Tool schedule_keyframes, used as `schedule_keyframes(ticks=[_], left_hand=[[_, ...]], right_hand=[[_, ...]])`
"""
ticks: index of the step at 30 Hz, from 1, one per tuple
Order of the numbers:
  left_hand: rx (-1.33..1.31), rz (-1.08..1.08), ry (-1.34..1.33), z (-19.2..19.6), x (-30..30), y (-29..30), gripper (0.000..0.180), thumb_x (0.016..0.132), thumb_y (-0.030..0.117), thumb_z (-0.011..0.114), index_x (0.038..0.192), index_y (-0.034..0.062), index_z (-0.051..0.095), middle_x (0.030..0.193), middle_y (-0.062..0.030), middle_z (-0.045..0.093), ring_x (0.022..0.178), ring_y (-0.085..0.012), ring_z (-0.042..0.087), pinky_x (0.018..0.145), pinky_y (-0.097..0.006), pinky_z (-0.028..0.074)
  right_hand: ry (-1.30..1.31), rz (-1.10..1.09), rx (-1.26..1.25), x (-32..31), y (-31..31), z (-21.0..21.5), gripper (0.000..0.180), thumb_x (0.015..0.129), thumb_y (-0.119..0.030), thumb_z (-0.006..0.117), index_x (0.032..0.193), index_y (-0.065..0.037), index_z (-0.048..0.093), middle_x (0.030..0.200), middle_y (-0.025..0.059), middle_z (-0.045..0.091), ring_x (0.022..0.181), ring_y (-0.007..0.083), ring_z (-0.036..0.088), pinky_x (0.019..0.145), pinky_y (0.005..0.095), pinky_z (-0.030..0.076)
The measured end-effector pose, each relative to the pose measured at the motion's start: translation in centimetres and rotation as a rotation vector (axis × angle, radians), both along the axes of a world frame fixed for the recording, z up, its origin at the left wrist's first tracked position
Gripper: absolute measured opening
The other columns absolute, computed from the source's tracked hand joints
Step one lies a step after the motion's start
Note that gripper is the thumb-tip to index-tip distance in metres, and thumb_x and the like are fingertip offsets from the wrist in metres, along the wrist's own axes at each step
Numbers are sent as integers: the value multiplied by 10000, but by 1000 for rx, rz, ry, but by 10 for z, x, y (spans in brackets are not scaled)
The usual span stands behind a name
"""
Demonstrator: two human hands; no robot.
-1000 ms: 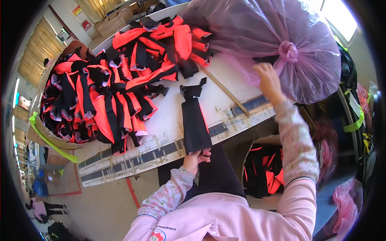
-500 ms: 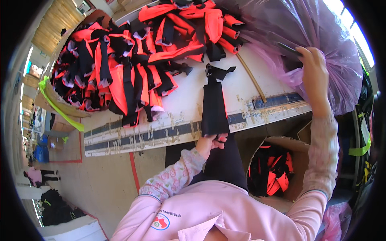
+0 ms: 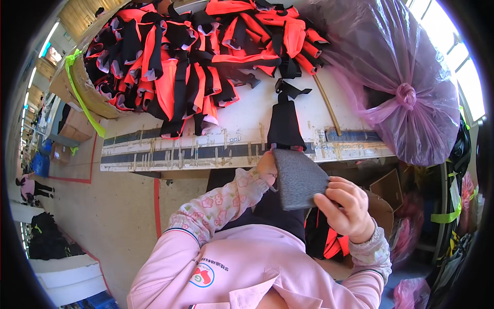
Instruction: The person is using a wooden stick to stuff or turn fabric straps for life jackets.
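Note:
A flat, dark grey foam pad [image 3: 300,180] is gripped at its right edge by my right hand [image 3: 346,208], thumb and fingers closed on it. The pad's far left corner meets the near end of a black fabric sleeve [image 3: 286,123] with a strap at its far end. My left hand [image 3: 267,169] is closed at that near end, just left of the pad. Its fingers are partly hidden by the pad and the fabric. The sleeve lies on the white table [image 3: 247,116], its near end reaching the table's front edge.
A heap of black and orange fabric pieces [image 3: 167,85] covers the table's far left. To the right stands a knotted, translucent purple plastic bag [image 3: 406,97]. A thin wooden stick [image 3: 327,105] lies beside it. Below the table, a cardboard box [image 3: 378,211] holds similar pieces.
My right hand has come back from the purple bag toward me, bringing the grey pad to the sleeve's near end. My left hand stays at the sleeve, and the view has shifted slightly.

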State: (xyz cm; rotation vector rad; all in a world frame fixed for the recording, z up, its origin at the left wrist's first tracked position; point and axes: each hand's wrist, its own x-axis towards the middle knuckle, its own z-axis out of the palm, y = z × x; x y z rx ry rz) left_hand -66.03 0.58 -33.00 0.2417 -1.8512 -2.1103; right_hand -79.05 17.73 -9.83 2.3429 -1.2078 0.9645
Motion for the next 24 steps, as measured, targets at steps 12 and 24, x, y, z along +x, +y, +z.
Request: schedule_keyframes(ticks=[12, 24], left_hand=[[577, 313, 40, 40, -1, 50, 299, 910, 89, 463, 1207, 95, 430, 1192, -87, 508, 1106, -177, 512, 953, -328, 421], [478, 400, -176, 0, -6, 70, 178, 889, 66, 439, 1017, 24, 555, 810, -113, 621, 660, -205, 615, 579, -325, 510]], right_hand=[[324, -472, 470, 10, -43, -82, 393, 719, -102, 559, 1084, 33, 502, 910, 107, 524, 936, 236, 522, 836, 310, 437], [427, -434, 1165, 11, -88, -139, 125, 618, -194, 667, 718, -119, 666, 682, 78, 626, 683, 217, 636, 555, 340, 483]])
